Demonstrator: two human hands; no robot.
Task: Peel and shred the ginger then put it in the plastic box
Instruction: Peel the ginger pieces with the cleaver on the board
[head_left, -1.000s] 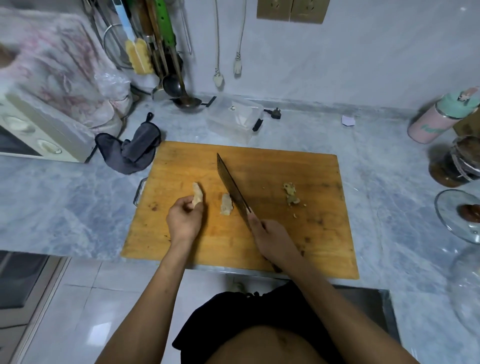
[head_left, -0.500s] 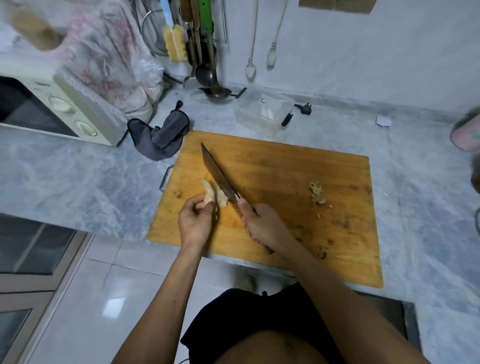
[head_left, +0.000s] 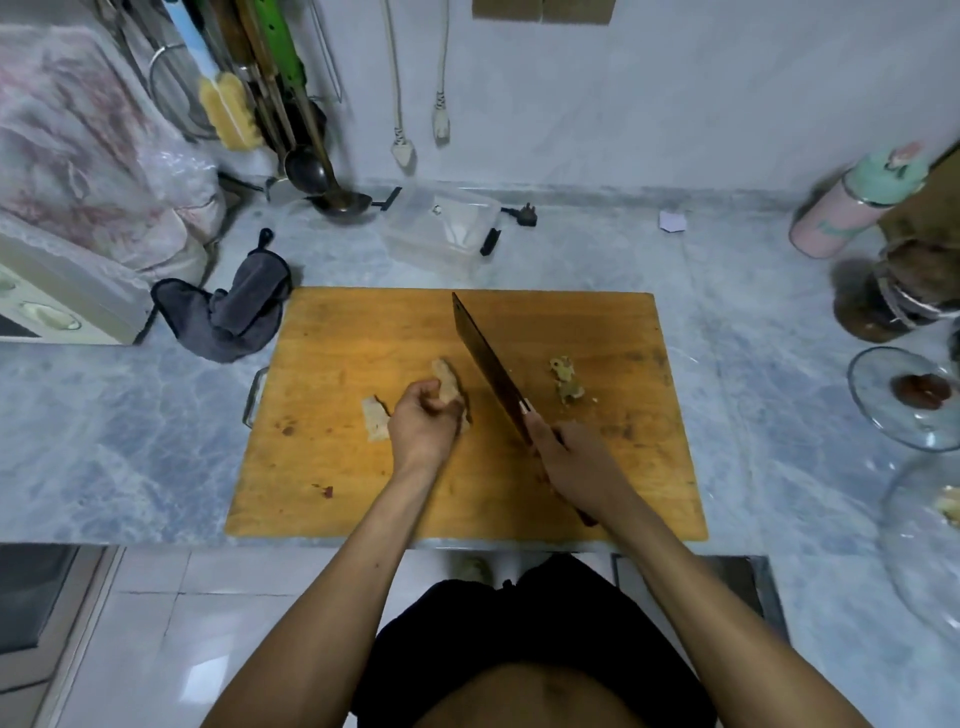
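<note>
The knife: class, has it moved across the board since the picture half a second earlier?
Yes. The knife has shifted right on the board, away from the ginger in the left hand and nearer the peel scraps.

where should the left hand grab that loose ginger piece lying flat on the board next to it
Pinch the loose ginger piece across its long side edges, coming from above. It lies flat on the cutting board, so nothing gets underneath. The left hand sits just right of it, holding another ginger piece.
</note>
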